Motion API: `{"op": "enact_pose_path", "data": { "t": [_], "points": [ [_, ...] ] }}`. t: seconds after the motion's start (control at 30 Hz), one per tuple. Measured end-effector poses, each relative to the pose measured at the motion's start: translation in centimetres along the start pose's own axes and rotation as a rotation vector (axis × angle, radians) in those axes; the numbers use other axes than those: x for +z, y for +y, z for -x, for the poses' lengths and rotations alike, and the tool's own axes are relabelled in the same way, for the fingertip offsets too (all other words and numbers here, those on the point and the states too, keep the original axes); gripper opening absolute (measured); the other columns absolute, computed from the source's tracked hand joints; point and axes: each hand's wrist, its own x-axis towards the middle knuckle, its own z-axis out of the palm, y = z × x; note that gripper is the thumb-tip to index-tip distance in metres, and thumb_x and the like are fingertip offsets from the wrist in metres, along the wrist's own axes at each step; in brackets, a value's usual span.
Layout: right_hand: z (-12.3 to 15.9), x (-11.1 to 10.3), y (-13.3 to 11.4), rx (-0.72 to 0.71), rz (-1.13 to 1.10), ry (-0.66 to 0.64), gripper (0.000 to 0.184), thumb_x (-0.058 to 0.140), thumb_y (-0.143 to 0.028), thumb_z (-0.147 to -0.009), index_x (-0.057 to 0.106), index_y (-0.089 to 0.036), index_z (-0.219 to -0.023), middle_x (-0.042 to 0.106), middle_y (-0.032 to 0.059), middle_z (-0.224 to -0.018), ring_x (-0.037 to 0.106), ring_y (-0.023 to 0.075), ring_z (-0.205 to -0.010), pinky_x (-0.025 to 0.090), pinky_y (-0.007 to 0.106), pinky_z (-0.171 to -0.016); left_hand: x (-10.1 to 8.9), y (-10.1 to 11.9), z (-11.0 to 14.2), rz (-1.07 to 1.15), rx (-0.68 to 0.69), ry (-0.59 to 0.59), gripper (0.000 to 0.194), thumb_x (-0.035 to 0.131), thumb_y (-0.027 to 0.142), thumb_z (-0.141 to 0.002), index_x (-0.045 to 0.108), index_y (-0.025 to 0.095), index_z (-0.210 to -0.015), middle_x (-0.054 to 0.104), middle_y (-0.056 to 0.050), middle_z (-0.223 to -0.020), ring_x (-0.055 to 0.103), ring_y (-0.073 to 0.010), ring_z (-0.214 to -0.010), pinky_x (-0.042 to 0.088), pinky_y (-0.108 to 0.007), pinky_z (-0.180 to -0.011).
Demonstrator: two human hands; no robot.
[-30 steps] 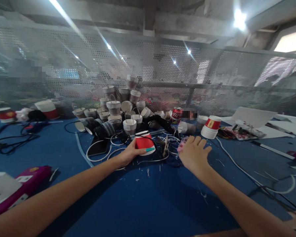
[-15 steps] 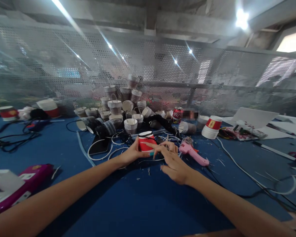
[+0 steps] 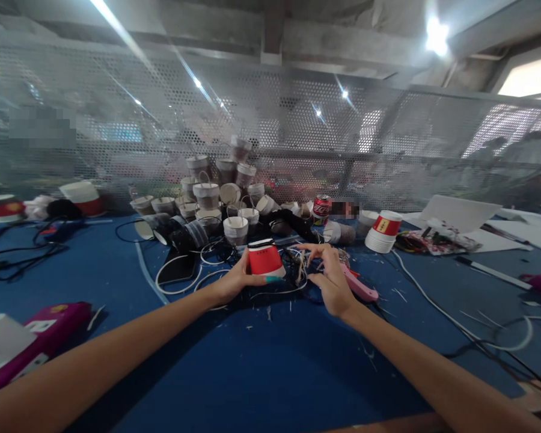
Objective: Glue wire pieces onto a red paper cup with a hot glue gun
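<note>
My left hand [image 3: 232, 281] is closed around a red paper cup [image 3: 265, 260], which stands upside down with its white rim low. Dark cord runs along the cup's narrow top end. To the right, apart from the cup, my right hand [image 3: 332, 279] has its fingers spread and nothing visible in them. A tangle of pale strips and dark cord [image 3: 301, 264] lies by those fingertips. Just behind the right hand is a pink glue gun [image 3: 361, 285], partly covered by it.
Several string-handled, wrapped cups [image 3: 206, 197] are piled at the back. A soda can [image 3: 321, 210] and stacked red-and-white cups [image 3: 383, 231] stand to the right. A dark phone [image 3: 178, 268], white cord loops and a purple power strip [image 3: 49, 337] lie to the left.
My right hand has moved away from the cup toward the right, and its fingers have spread. The cup, still in my left hand, has tilted a little.
</note>
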Motion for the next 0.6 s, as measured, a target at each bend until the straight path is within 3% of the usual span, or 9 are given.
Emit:
{"op": "enact_pose_path", "data": {
  "t": [0.07,0.17,0.33,0.6],
  "points": [
    [0.2,-0.1,-0.1,-0.086,-0.044,-0.033,0.032,0.041,-0.01,-0.054,0.039,-0.022,-0.084,0.054,0.0063,-0.11,0.041,0.023,-0.095,0.031,0.042,-0.086,0.1,0.1,0.0,0.005,0.005,-0.004,0.067,0.075,0.013,-0.055,0.043,0.021,-0.113,0.059,-0.008,-0.116,0.055,-0.0256,-0.108,0.041,-0.04,-0.094],
    [0.5,-0.1,-0.7,-0.169,-0.065,-0.206,0.03,0.041,-0.01,-0.055,0.04,-0.023,-0.082,0.054,0.0058,-0.112,0.041,0.0232,-0.099,0.031,0.043,-0.088,0.1,0.4,0.1,0.038,0.022,-0.019,0.063,0.075,0.013,-0.055,0.046,0.02,-0.11,0.061,-0.008,-0.113,0.057,-0.0253,-0.105,0.041,-0.04,-0.094],
    [0.8,0.5,-1.3,-0.099,-0.017,-0.407,0.029,0.042,-0.01,-0.058,0.042,-0.023,-0.084,0.054,0.0037,-0.116,0.035,0.0231,-0.102,0.027,0.045,-0.093,0.0,0.6,-0.1,0.105,0.016,-0.04,0.053,0.073,0.012,-0.056,0.052,0.016,-0.104,0.065,-0.008,-0.102,0.06,-0.0241,-0.098,0.04,-0.04,-0.093],
    [0.7,0.8,-0.8,-0.069,-0.04,-0.354,0.031,0.043,-0.009,-0.064,0.042,-0.023,-0.092,0.049,0.0034,-0.122,0.034,0.0216,-0.108,0.025,0.044,-0.095,-0.2,0.3,-0.1,0.09,-0.011,-0.02,0.063,0.075,0.01,-0.05,0.05,0.018,-0.107,0.065,-0.005,-0.1,0.061,-0.021,-0.092,0.043,-0.035,-0.087]
  ]
}}
